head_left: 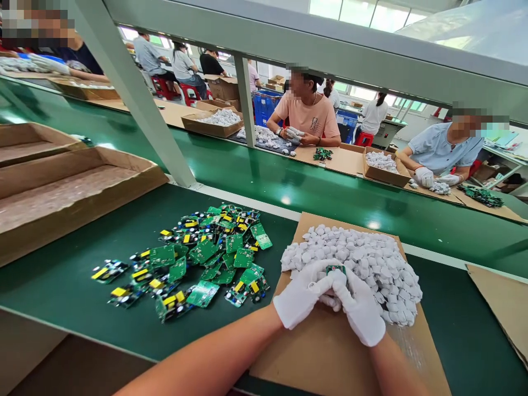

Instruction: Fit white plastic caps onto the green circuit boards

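Observation:
My left hand (303, 294) and my right hand (358, 302), both in white gloves, meet over the cardboard sheet (313, 352). Between them they grip a small green circuit board (336, 269), of which only the upper part shows; the fingers cover the rest. White pieces are partly visible under the fingers. Just beyond and right of the hands lies a large heap of small white pieces (355, 253) on the cardboard. To the left, a pile of green circuit boards (206, 250) with yellow and black parts is spread on the dark green table (66, 286).
Cardboard trays (82, 203) stand at the left. A slanted metal post (140, 93) rises behind the boards. Another cardboard sheet (503, 308) lies at the right edge. Across the green belt (289, 187), people in gloves sit with white pieces and boxes.

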Demonstrator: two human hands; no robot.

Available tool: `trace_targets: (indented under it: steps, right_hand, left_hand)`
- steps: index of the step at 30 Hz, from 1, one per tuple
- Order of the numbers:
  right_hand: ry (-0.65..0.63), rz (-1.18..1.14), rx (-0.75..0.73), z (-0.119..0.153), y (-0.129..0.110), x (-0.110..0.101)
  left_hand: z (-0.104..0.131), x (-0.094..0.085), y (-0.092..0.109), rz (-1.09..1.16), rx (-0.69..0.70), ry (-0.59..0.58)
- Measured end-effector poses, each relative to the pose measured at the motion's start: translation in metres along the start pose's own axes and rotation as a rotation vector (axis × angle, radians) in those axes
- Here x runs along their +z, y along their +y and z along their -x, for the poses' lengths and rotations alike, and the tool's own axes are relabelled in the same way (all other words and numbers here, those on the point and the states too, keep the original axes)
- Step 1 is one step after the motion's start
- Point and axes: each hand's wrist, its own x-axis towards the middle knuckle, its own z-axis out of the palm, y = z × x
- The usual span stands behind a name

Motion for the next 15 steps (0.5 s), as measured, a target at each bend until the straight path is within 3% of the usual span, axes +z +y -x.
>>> trace_targets:
  steps: [3, 8, 12, 15]
  right_hand:
    - [-0.095, -0.181, 0.059, 0.000, 0.001, 0.002]
    - [0.040, -0.207, 0.100, 0.000, 0.004, 0.004]
    - [-0.031, -0.316, 0.123, 0.000, 0.005, 0.004]
    - [0.025, -0.297, 0.104, -0.002, 0.008, 0.006]
  left_hand:
    - [-0.001, -0.002, -0.003, -0.052, 0.050, -0.065]
    - [-0.002, -0.003, -0.006, -0.135, 0.094, -0.058]
    - [-0.001, -0.001, -0.002, -0.165, 0.084, -0.008]
    - [0.001, 0.004, 0.008, -0.182, 0.035, 0.002]
